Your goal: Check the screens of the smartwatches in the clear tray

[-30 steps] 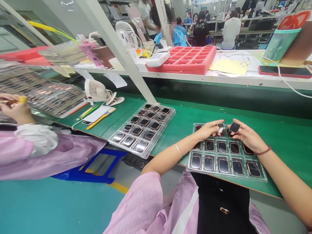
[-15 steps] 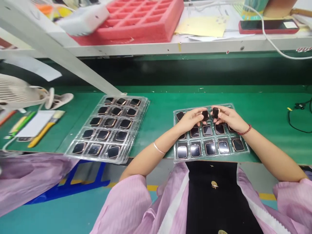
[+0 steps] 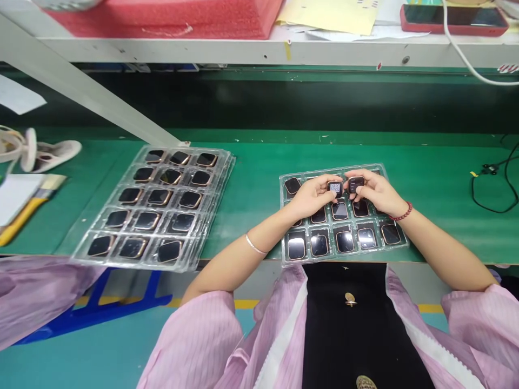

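Note:
My left hand (image 3: 316, 196) pinches a smartwatch (image 3: 334, 187) whose lit screen shows a QR-like code. Close beside it, my right hand (image 3: 377, 190) grips another smartwatch (image 3: 356, 184), its dark screen bearing faint light text, with the thumb on its face. Both are held just above the far rows of a clear plastic tray (image 3: 285, 258). Strapless square watches with black faces sit in that tray's pockets, such as a watch (image 3: 344, 241) in the near row. My fingers hide part of the far row.
A stack of clear trays (image 3: 190, 262) filled with watches stands to the left. Further left lie a yellow-handled brush (image 3: 30, 210) and a white fan base (image 3: 57, 154). A black cable (image 3: 492, 189) lies at right. Above runs a white shelf (image 3: 227, 54) with a red foam block (image 3: 170, 19) and a phone (image 3: 454, 19).
Both watch screens have gone from dark to lit, with a code on the left one and faint text on the right. The camera view has shifted, while both hands keep their hold.

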`<state>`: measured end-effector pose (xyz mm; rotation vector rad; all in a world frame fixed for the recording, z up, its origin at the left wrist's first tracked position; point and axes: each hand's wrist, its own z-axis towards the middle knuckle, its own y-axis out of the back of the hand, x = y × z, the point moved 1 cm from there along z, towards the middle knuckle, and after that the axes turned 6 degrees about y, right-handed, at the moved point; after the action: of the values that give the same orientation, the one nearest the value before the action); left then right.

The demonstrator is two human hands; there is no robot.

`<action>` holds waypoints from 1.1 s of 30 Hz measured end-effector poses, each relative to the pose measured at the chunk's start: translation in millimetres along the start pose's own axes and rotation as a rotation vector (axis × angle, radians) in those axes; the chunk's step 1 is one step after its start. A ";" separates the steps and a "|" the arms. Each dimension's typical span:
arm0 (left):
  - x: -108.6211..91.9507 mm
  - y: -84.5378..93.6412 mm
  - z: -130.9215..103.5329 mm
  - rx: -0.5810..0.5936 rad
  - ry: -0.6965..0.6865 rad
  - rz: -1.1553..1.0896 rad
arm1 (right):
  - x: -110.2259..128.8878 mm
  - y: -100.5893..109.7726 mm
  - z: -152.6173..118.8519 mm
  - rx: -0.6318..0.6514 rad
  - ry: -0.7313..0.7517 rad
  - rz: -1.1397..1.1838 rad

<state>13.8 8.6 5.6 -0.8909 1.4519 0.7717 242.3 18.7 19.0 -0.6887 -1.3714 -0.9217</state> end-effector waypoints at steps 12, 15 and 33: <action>0.8 0.8 0.7 -0.082 -0.021 0.015 | 0.6 -2.6 -0.4 -0.019 0.009 -0.011; 3.1 0.0 1.7 -0.079 -0.027 0.004 | -1.6 -4.0 -0.4 -0.005 0.009 -0.037; 5.3 -1.9 2.2 -0.076 -0.032 0.015 | -1.0 -6.7 -0.5 0.009 0.011 -0.070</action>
<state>16.6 9.1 0.3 -0.9221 1.4109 0.8535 236.8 15.1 17.3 -0.6313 -1.3965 -0.9726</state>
